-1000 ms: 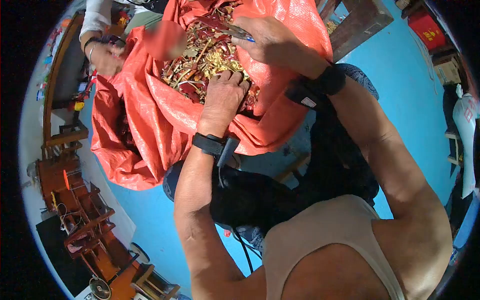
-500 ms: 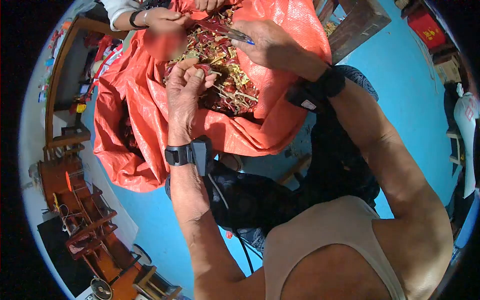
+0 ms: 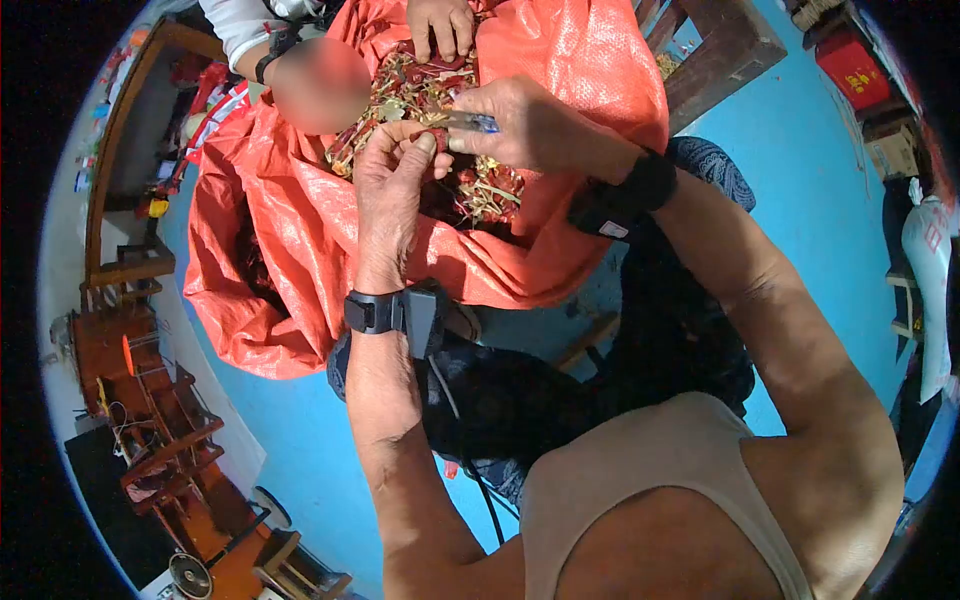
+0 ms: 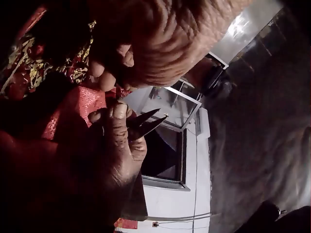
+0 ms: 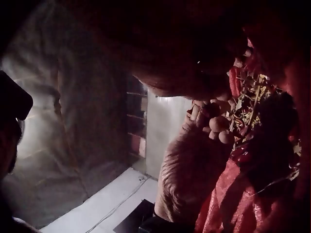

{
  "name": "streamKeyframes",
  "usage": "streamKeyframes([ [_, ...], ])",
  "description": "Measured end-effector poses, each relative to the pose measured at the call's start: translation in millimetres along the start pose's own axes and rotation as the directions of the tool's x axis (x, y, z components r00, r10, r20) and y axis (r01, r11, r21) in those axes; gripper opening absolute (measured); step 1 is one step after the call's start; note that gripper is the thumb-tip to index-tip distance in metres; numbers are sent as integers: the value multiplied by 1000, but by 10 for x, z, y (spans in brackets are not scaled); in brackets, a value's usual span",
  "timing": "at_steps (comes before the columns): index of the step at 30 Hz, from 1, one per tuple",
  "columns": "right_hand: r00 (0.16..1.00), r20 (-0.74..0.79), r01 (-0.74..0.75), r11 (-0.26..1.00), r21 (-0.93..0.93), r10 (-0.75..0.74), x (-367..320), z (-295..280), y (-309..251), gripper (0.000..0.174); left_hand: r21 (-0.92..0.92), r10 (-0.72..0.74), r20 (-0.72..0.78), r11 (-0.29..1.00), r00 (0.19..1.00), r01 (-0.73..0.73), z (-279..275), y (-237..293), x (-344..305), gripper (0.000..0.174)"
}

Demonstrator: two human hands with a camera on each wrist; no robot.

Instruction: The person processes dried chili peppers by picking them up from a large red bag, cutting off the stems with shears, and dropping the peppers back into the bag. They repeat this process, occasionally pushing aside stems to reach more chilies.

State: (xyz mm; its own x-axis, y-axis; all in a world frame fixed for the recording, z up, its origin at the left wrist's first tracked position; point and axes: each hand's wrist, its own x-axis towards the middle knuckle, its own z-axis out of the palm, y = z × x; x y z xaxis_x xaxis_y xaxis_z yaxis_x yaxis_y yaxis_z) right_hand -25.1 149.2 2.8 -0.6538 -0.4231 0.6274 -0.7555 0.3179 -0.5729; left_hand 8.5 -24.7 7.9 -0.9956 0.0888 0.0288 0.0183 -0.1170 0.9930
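Note:
In the head view, my left hand [image 3: 392, 175] pinches a dried red chili [image 3: 440, 137] between thumb and fingers, above an open orange-red woven sack [image 3: 470, 265]. My right hand [image 3: 520, 122] grips scissors [image 3: 468, 121] right at that chili, the two hands nearly meeting. Two pointed scissor tips [image 4: 150, 121] stand out past the right hand's thumb in the left wrist view. Dried chilies and pale stem pieces [image 3: 425, 85] fill the sack mouth below. Most of the scissors lies hidden behind the right hand, and the right wrist view is dark around the fingers.
Another person's hand [image 3: 441, 25] rests on the chilies at the far side; that person's sleeve [image 3: 238, 25] shows at upper left. A dark wooden frame [image 3: 725, 60] stands right of the sack. Wooden furniture [image 3: 170, 430] lines the left, over a blue floor [image 3: 790, 150].
My left hand came up from the pile with a chili, then shifted right. My right hand lowered the scissors to it. The other person's hand moved onto the chilies.

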Motion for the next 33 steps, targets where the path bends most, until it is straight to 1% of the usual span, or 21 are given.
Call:
streamKeyframes([
  [2,988,152,-55,992,113,38,-16,-31,-26,18,-16,-2,29,1000,1000,3,2,11,-23,10],
  [3,987,154,-57,992,112,40,-24,-1,2,18,-31,-7,59,999,998,9,10,17,-51,13],
  [4,994,112,11,997,75,-19,-39,51,52,18,-34,-11,58,999,998,13,21,25,-84,13],
  [5,994,72,79,996,34,-81,-39,73,55,17,57,26,98,998,995,-32,70,104,-121,16],
  [6,994,74,79,996,35,-81,-52,74,55,17,147,62,140,986,988,-83,94,168,-145,20],
  [7,992,101,76,997,-6,-75,-70,63,53,16,147,64,139,986,988,-85,71,209,-161,20],
  [8,990,126,74,996,-48,-67,-71,52,43,16,457,191,269,837,944,-299,26,249,-172,23],
  [9,990,126,75,996,-48,-68,-66,52,40,16,673,253,427,553,868,-492,-2,266,-178,25],
  [11,972,142,198,979,-56,-188,-71,63,21,15,682,285,434,515,854,-519,-15,211,-187,22],
  [13,972,164,169,985,15,-169,-62,87,37,15,746,275,461,395,844,-536,-40,167,-199,17],
  [15,971,182,141,987,81,-153,-26,74,-9,18,729,302,465,403,832,-553,-74,168,-195,15],
  [17,931,359,-184,928,324,59,6,22,-70,27,729,259,456,440,851,-524,-110,186,-203,13],
  [18,931,360,-185,927,325,60,13,6,-109,27,729,257,455,441,852,-523,-124,175,-210,13],
  [20,921,388,-127,969,213,36,15,-16,-157,34,710,263,453,470,852,-524,-137,139,-223,11],
  [24,923,385,-104,971,217,12,-20,31,-71,36,690,276,500,446,821,-570,-126,128,-252,11],
  [26,882,471,-190,931,311,23,-28,39,-60,37,703,207,534,431,820,-566,-127,166,-277,13],
  [27,882,470,-190,931,311,22,-31,44,-58,37,703,207,534,430,820,-566,-127,182,-287,13],
  [29,796,602,-344,866,364,63,-25,39,-100,37,687,149,561,464,814,-559,-132,211,-312,14],
  [30,796,603,-344,865,364,63,-23,18,-143,37,688,149,561,464,814,-558,-143,223,-326,14],
  [32,749,659,-471,756,454,71,-18,-70,-291,32,614,137,590,564,795,-553,-177,256,-352,17],
  [33,747,661,-471,756,454,69,-23,-113,-379,32,615,138,588,564,797,-551,-185,290,-375,17],
])
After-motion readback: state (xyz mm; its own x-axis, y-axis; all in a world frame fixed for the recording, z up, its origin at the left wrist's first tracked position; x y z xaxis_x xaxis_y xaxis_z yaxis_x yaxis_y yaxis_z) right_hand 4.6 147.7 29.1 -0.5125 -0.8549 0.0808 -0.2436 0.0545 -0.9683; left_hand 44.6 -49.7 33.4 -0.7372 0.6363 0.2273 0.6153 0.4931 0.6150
